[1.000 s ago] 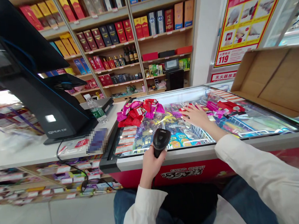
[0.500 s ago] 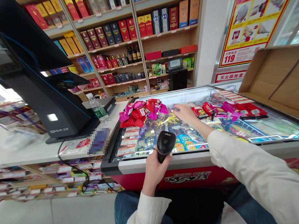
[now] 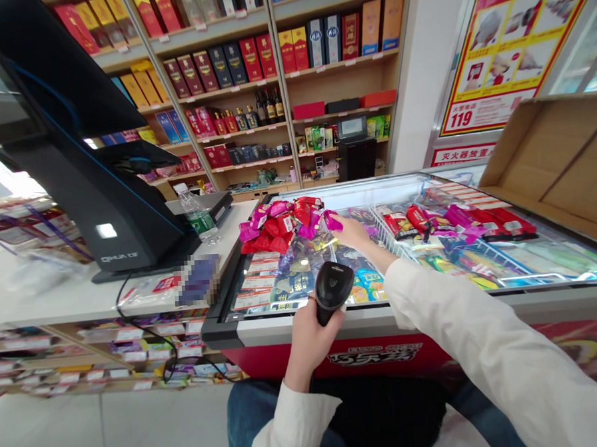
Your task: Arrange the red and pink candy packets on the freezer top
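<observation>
My left hand (image 3: 314, 333) is wrapped around the handle of a black barcode scanner (image 3: 334, 285), its head tilted up above the chest freezer's front edge. Out over the glass lid, my right hand (image 3: 350, 234) has its fingers at a magenta snack packet (image 3: 332, 222) and looks pinched on it; the fingertips are partly hidden. That packet is at the right end of a heap of red and magenta snack packets (image 3: 279, 228). Farther right on the glass lies a second row of red and magenta packets (image 3: 461, 223).
The chest freezer (image 3: 284, 332) stands before my knees. To the left, a counter (image 3: 227, 254) carries a black checkout terminal (image 3: 124, 239), a plastic bottle (image 3: 198, 215) and a cable. An open cardboard box (image 3: 549, 150) rests at the right. Shelves of boxed goods (image 3: 250, 59) line the back.
My right hand has moved left across the glass, from bare lid to the edge of the packet heap. My left hand and the scanner stay nearly still.
</observation>
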`<state>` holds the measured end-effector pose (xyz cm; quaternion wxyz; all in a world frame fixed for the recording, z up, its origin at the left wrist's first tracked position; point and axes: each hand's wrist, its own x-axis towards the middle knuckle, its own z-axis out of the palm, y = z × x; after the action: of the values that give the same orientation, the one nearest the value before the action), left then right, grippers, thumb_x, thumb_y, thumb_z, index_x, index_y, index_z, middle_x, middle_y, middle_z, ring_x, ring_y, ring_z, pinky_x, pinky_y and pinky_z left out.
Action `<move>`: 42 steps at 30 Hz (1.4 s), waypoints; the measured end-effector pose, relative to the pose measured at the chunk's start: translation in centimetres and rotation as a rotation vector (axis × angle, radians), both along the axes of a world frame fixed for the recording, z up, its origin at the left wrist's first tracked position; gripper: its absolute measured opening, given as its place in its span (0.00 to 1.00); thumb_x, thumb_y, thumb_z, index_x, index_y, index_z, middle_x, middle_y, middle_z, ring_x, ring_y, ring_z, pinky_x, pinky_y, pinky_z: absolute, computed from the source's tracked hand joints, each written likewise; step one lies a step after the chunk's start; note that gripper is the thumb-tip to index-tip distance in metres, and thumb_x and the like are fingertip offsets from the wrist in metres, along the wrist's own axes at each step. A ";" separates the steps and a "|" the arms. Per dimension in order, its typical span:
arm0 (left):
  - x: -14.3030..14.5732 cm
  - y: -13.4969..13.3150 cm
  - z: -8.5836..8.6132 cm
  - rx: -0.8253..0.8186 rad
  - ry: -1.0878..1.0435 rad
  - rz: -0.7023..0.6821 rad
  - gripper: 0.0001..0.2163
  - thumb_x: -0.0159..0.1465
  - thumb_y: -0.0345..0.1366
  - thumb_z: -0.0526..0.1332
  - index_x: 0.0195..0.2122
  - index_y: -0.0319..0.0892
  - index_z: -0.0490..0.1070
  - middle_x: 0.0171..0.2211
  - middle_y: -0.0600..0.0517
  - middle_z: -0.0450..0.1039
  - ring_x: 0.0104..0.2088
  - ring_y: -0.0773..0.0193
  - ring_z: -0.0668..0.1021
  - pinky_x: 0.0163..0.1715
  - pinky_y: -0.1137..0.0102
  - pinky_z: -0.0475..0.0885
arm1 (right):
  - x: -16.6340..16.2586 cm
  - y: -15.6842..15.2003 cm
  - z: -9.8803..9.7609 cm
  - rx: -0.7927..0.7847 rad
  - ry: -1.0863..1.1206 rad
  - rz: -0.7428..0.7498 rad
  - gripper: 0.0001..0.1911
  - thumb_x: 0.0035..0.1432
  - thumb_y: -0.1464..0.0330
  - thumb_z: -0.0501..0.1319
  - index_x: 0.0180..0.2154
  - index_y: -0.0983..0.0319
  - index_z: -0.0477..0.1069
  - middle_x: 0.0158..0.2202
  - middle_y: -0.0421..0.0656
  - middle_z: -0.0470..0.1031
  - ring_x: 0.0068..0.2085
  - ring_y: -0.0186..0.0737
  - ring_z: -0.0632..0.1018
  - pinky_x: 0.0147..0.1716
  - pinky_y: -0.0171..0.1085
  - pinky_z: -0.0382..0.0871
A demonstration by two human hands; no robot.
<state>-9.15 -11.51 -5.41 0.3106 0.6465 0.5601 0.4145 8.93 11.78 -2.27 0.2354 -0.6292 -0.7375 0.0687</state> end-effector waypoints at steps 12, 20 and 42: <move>-0.1 0.4 -0.5 0.006 0.021 0.031 0.13 0.64 0.51 0.62 0.36 0.47 0.69 0.25 0.52 0.77 0.27 0.56 0.81 0.34 0.64 0.72 | 5.9 -3.9 -3.2 0.186 0.315 0.233 0.26 0.55 0.68 0.73 0.56 0.55 0.74 0.55 0.48 0.81 0.54 0.54 0.83 0.56 0.48 0.76; -0.1 0.4 -0.1 0.006 -0.009 0.004 0.11 0.65 0.49 0.62 0.36 0.47 0.69 0.22 0.53 0.77 0.27 0.55 0.81 0.34 0.64 0.72 | 7.6 -2.8 -2.8 0.082 0.316 -0.030 0.25 0.46 0.62 0.79 0.45 0.61 0.78 0.48 0.52 0.83 0.55 0.63 0.81 0.58 0.56 0.73; -0.4 0.9 -0.9 0.023 0.007 -0.009 0.16 0.64 0.54 0.63 0.38 0.46 0.72 0.22 0.53 0.78 0.27 0.54 0.82 0.32 0.64 0.73 | 5.4 -4.5 -1.6 -0.254 1.515 0.274 0.10 0.64 0.59 0.69 0.45 0.52 0.74 0.49 0.42 0.87 0.56 0.49 0.85 0.56 0.51 0.81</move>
<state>-9.52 -10.63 -6.32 0.3031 0.6540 0.5536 0.4170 14.30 7.24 -3.85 0.5904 -0.3361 -0.4332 0.5922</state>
